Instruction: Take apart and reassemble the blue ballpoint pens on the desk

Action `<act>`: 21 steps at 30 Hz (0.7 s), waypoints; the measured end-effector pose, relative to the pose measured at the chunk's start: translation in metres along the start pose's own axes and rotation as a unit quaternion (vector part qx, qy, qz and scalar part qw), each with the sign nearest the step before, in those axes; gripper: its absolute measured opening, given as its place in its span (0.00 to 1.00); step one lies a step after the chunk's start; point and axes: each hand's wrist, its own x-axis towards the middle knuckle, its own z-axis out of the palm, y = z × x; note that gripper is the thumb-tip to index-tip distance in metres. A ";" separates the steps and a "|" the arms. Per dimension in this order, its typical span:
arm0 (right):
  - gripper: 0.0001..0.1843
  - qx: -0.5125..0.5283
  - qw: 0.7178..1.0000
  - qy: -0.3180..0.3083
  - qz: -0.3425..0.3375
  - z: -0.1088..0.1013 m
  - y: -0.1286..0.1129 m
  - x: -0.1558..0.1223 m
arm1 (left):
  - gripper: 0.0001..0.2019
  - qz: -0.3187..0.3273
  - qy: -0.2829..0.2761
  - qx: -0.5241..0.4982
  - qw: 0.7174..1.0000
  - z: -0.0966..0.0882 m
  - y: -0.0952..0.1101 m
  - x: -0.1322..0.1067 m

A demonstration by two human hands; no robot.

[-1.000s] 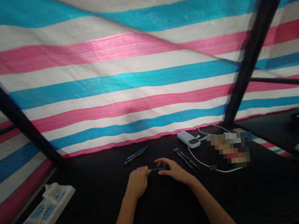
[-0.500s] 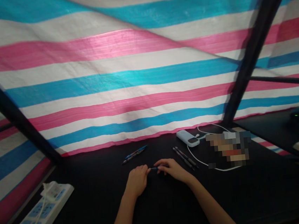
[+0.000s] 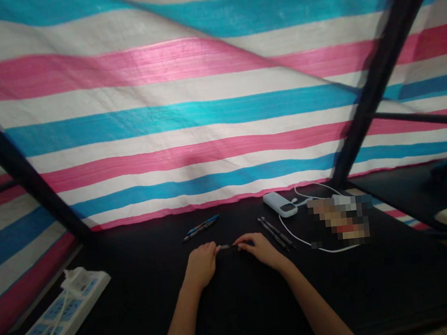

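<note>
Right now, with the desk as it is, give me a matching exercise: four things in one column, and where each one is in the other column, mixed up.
Things
1. power strip
2. power bank
3. two blue pens
4. single pen

Places
A. pinched between the left hand and the right hand
B. lying loose on the table, beyond the left hand
C. at the near left corner, with a plug in it
D. close to the striped tarp, with a white cable beside it

Pairs: 1-C, 2-D, 3-B, 4-A
</note>
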 end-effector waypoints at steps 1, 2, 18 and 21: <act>0.12 -0.026 0.999 0.023 0.006 -0.002 -0.001 0.000 | 0.15 -0.014 0.009 0.000 1.000 -0.001 -0.003 0.000; 0.11 -0.047 0.998 0.046 0.016 -0.005 -0.001 -0.001 | 0.15 -0.030 0.021 -0.001 0.999 -0.001 -0.005 0.000; 0.09 -0.049 0.989 0.136 -0.020 -0.007 -0.006 0.001 | 0.09 -0.041 0.050 -0.097 0.993 0.004 -0.004 0.001; 0.09 -0.049 0.990 0.130 -0.032 -0.007 -0.005 0.001 | 0.09 -0.036 0.044 -0.095 0.994 0.002 -0.003 0.001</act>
